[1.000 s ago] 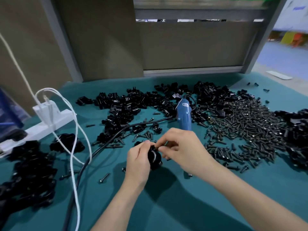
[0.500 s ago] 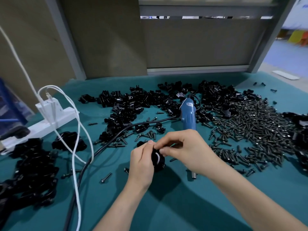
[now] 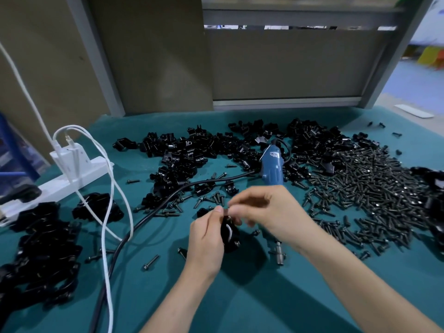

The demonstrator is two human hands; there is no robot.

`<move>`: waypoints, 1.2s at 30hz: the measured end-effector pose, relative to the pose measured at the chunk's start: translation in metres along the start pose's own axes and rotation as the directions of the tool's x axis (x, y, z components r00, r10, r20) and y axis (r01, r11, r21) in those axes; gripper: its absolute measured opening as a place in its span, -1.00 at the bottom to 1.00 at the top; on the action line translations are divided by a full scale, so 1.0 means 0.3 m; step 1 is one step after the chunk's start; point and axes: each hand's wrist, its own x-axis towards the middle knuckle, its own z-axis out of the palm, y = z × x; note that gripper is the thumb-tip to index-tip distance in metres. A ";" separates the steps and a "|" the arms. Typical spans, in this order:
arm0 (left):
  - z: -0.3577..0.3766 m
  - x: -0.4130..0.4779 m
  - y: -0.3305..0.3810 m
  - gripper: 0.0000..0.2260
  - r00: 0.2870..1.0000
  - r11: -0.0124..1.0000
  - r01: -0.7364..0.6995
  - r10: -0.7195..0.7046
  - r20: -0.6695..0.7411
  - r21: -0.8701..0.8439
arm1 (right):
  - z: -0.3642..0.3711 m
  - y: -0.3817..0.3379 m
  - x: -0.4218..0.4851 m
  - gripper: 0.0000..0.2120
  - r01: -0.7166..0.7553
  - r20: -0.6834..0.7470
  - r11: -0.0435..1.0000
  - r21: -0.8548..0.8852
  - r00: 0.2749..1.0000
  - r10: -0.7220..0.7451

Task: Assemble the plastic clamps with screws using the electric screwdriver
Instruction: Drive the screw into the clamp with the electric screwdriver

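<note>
Probably screw-seating; gripping black plastic clamp [image 3: 230, 233] in left hand [image 3: 206, 236]; pinching something blurred atop it with right hand [image 3: 269, 212]; next, grab the electric screwdriver [image 3: 272, 169].

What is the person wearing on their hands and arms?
Nothing that shows. The left hand and right hand are bare, with no gloves, rings or watch. The left forearm and right forearm are bare too; no sleeve is in view.

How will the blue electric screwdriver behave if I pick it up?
Probably stiff and fairly heavy: the blue electric screwdriver has a thick body and metal tip. Its black cord trails far left, so it would likely drag.
</note>
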 end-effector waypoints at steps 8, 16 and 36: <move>-0.004 0.000 -0.006 -0.58 1.000 1.000 -0.024 0.024 0.006 0.013 | -0.187 0.156 0.200 -0.47 -0.505 -0.378 0.863 -0.020 0.803 0.461; -0.011 -0.003 0.005 -0.59 1.000 0.999 0.006 -0.007 -0.023 -0.051 | -0.226 0.059 0.202 -0.55 -0.128 -0.188 0.618 0.776 0.888 0.420; -0.020 -0.008 0.021 -0.61 0.990 0.968 -0.081 0.106 -0.096 0.237 | -0.205 0.077 0.186 -0.82 0.437 -0.404 -0.033 0.899 0.855 0.326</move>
